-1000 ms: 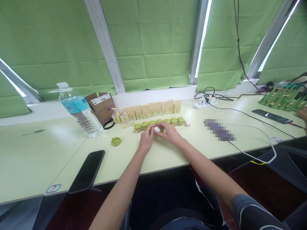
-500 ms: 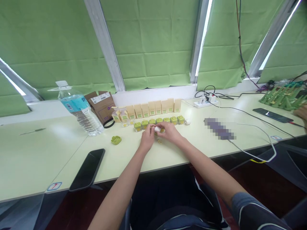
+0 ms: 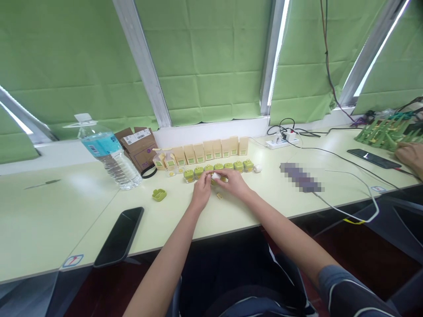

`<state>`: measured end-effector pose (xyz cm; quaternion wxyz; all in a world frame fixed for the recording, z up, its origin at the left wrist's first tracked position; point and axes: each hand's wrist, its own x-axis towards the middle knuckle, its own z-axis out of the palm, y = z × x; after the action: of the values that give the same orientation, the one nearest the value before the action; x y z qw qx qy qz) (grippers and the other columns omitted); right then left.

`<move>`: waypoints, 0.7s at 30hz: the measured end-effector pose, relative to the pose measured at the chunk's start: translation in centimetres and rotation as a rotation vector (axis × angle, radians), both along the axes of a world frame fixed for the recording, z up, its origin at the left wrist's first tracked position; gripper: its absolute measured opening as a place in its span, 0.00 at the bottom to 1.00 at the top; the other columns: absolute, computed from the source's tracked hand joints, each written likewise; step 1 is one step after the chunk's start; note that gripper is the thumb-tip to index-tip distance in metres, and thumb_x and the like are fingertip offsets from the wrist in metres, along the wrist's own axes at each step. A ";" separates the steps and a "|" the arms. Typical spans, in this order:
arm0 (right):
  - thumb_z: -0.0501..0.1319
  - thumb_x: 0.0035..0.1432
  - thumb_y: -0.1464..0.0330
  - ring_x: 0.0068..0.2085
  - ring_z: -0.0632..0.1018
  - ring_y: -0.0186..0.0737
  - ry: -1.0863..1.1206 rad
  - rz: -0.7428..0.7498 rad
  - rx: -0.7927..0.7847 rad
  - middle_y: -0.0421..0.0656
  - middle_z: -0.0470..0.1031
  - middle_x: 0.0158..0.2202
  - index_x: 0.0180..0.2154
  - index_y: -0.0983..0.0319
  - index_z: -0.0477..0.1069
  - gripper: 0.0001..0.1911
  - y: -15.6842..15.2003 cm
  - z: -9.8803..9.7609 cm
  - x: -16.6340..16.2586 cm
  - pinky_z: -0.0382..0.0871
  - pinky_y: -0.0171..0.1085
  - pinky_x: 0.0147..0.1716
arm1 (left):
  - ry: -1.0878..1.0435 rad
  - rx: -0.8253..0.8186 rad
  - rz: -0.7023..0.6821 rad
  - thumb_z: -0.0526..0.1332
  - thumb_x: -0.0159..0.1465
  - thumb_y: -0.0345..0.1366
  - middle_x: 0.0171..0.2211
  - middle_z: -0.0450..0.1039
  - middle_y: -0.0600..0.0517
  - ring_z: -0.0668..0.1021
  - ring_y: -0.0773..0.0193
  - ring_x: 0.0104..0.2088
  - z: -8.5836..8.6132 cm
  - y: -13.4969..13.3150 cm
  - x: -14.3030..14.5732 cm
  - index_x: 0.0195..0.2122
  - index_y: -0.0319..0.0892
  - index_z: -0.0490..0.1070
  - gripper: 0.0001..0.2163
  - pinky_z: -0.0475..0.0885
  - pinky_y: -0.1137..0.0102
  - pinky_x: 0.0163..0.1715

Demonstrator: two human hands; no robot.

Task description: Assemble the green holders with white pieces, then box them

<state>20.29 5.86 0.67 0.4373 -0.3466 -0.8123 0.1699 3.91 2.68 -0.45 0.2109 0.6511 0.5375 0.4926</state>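
My left hand [image 3: 202,188] and my right hand [image 3: 234,182] meet at the middle of the table, fingers closed around a small white object [image 3: 216,176]. Its kind is too small to make out, and fingertips cover part of it. Just below the hands lies a small yellow piece [image 3: 220,196]. Directly behind them runs a row of little clear boxes with green lids [image 3: 238,166], partly hidden by my fingers. A similar white rounded piece [image 3: 257,168] sits at the row's right end. To the left lies a loose green scalloped lid [image 3: 159,195].
Beige cartons [image 3: 208,150] line the back beside an open cardboard box [image 3: 140,147] and a large water bottle [image 3: 110,152]. A phone [image 3: 119,237] lies front left, another phone [image 3: 373,158] right. Cables trail from a power strip [image 3: 282,141]. Another person's hand [image 3: 410,155] is far right.
The white object has turned slightly between my fingers, and both hands stay close together. At the far right, the other person's hand has come further into view, beside the green items.
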 end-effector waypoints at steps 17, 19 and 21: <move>0.64 0.63 0.64 0.44 0.83 0.43 0.141 -0.028 -0.147 0.47 0.82 0.47 0.51 0.57 0.78 0.16 0.5 -0.4 0.0 0.78 0.44 0.48 | 0.163 0.112 -0.004 0.62 0.65 0.40 0.55 0.72 0.44 0.76 0.54 0.51 -0.8 0.0 0.3 0.61 0.47 0.66 0.23 0.73 0.57 0.53; 0.64 0.63 0.64 0.42 0.83 0.42 0.140 -0.020 -0.136 0.46 0.82 0.47 0.51 0.57 0.78 0.15 0.3 -0.4 -0.1 0.78 0.42 0.46 | 0.156 0.118 -0.002 0.62 0.66 0.39 0.55 0.72 0.44 0.76 0.53 0.52 -0.9 0.1 0.2 0.60 0.47 0.67 0.21 0.72 0.56 0.54; 0.63 0.63 0.64 0.42 0.83 0.41 0.141 -0.008 -0.121 0.46 0.82 0.46 0.51 0.58 0.78 0.15 0.2 -0.3 -0.2 0.78 0.41 0.46 | 0.147 0.124 0.002 0.62 0.66 0.39 0.54 0.72 0.44 0.75 0.53 0.53 -1.0 0.1 0.1 0.59 0.47 0.67 0.20 0.72 0.56 0.54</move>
<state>20.07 6.08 0.35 0.4721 -0.3627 -0.7664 0.2412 4.06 2.78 -1.41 0.1298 0.6968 0.5207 0.4758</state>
